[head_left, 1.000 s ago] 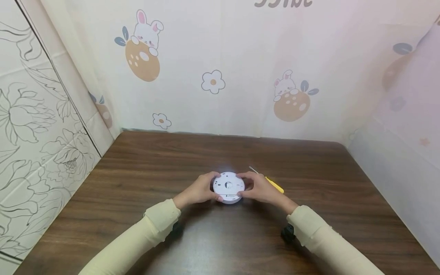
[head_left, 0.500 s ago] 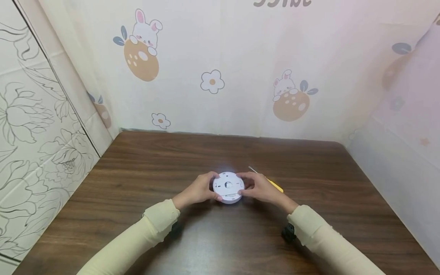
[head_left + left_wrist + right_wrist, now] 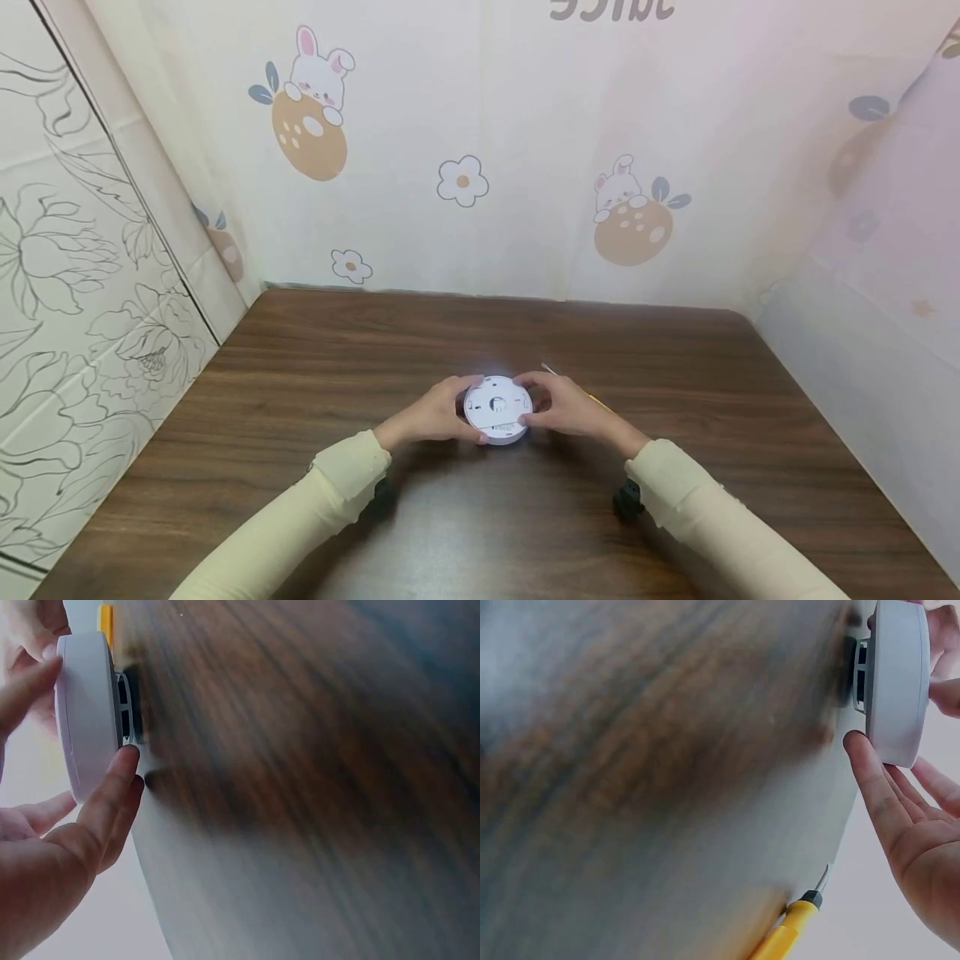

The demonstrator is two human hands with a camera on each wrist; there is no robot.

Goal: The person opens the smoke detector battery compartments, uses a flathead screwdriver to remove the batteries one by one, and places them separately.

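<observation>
Head: my L hand [image 3: 438, 414] and R hand [image 3: 567, 408] grip opp. sides of the white disc [image 3: 487, 415], mid. of table [image 3: 450, 517]. L wrist: vented side [image 3: 127, 709] faces down; contact unclear. R wrist: screwdriver [image 3: 789, 928] nearby; advise 2 equal grips, disc level.

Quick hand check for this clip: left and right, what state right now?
Left hand: holding the round white device by its edge.
Right hand: holding the same device from the opposite side.

Homelike corner with bunny-print cloth [image 3: 525, 158]
</observation>
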